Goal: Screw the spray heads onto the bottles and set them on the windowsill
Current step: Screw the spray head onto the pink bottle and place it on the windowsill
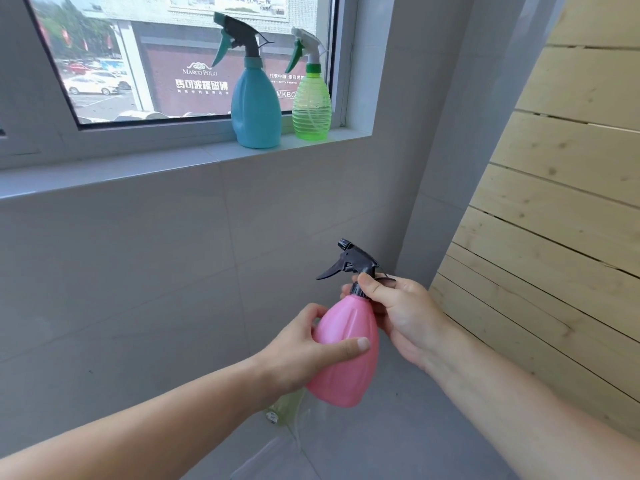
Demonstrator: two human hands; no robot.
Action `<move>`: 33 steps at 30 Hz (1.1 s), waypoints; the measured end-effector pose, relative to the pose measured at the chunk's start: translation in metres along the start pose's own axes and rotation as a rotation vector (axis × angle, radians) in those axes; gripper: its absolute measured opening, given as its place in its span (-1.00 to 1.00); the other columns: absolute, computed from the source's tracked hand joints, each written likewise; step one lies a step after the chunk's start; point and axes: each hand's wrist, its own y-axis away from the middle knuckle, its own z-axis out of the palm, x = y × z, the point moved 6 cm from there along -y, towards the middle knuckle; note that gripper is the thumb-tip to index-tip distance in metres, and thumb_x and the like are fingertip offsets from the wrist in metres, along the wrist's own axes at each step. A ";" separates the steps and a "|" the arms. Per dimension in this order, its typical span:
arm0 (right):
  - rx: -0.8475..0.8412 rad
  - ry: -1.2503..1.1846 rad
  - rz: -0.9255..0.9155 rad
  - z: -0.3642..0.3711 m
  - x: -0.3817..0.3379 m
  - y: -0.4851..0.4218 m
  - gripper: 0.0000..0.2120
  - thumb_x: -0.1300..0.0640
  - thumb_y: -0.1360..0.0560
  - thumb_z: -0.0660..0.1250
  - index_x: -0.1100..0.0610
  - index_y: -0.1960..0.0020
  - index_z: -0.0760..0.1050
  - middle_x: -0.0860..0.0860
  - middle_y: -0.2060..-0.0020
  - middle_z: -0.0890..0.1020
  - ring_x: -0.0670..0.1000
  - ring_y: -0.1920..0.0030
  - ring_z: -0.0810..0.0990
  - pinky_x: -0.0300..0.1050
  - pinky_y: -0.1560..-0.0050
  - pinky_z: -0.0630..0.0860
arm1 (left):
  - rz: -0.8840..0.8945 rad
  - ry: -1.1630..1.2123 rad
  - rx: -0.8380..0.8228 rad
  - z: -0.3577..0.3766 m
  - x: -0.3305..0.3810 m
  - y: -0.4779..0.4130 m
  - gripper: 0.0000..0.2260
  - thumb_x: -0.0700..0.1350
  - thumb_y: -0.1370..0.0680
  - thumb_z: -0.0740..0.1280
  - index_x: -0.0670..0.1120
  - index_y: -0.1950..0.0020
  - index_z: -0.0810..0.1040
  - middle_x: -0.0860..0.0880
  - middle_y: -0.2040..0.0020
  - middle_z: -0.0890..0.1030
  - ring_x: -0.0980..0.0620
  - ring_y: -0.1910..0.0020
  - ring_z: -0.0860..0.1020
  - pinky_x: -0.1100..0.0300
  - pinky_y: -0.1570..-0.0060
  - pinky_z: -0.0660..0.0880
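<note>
From my head camera, looking forward and down: my left hand (304,348) wraps the belly of the pink bottle (343,355), thumb across its front, holding it tilted in the air well below the windowsill (145,164); my right hand (398,313) is closed around the bottle's neck, thumb and fingers pinching the collar of the black spray head (353,263), which sits on the neck with its trigger pointing left; whether the thread is fully tight I cannot tell, though the head looks seated and I judge this to be the final turning.

Up on the sill, the blue bottle (258,109) stands upright with its dark head and teal trigger fitted; just beside it on the right, the green ribbed bottle (311,105) stands with its white head fitted; those two look finished.

Down by the floor, partly hidden behind my left forearm, something pale green and translucent (282,408) lies; it may be another bottle, but it is too blurred to say; if so, more remains after this pink one goes up.
</note>
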 end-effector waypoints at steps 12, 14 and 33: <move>-0.092 -0.069 0.006 0.005 -0.003 0.005 -0.83 0.13 -0.56 0.35 0.22 -0.05 0.60 0.18 0.04 0.72 0.15 -0.04 0.69 0.14 -0.25 0.55 | 0.034 0.115 -0.086 0.003 0.005 0.002 -0.31 0.24 -0.26 0.56 0.03 -0.33 0.54 -0.08 -0.20 0.71 -0.08 -0.17 0.71 -0.09 -0.19 0.65; -0.087 -0.073 -0.012 0.007 -0.005 0.003 -0.85 0.14 -0.56 0.34 0.21 -0.03 0.61 0.19 0.04 0.71 0.14 -0.01 0.67 0.08 -0.18 0.57 | 0.039 0.090 -0.036 0.002 0.007 0.002 -0.33 0.24 -0.24 0.57 0.05 -0.28 0.53 -0.06 -0.17 0.70 -0.06 -0.13 0.71 -0.03 -0.11 0.69; -0.279 0.418 -0.252 0.059 -0.022 0.013 -0.59 -0.04 -0.54 0.37 -0.20 -0.37 0.45 -0.05 -0.18 0.67 -0.04 -0.19 0.65 -0.01 -0.24 0.57 | 0.108 0.236 0.151 -0.079 0.051 0.011 -0.50 0.17 -0.42 0.38 0.14 -0.35 0.46 0.01 -0.29 0.64 -0.04 -0.29 0.61 -0.17 -0.39 0.49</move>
